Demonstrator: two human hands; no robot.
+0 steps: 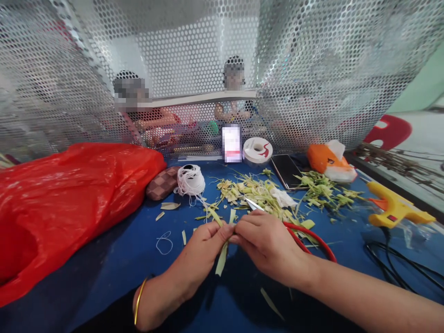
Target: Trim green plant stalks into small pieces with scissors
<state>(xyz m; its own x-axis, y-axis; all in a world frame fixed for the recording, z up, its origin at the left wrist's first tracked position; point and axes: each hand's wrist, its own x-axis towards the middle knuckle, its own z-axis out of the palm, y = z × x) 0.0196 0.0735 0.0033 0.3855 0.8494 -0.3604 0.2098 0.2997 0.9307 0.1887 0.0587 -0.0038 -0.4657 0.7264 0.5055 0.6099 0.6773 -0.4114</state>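
Observation:
My left hand [199, 252] and my right hand [268, 243] meet above the blue table, fingertips pinched together. Between them they grip pale green leaf strips [222, 262], whose ends stick out above and below the fingers. How the strips cross is hidden by my fingers. Just beyond my right hand lie scissors [324, 245] with red handles, the blade tip pointing up left. A pile of cut leaf scraps [249, 189] spreads behind my hands. White string [190, 180] sits wound in a ball, its loose end trailing towards my left hand.
A red plastic bag [79, 199] covers the left side, beside a checked case [162, 184]. At the back stand a lit phone [231, 143], a white tape roll [257, 151], a dark phone [287, 171] and an orange tissue pack [326, 162]. A corded yellow glue gun [391, 206] lies right.

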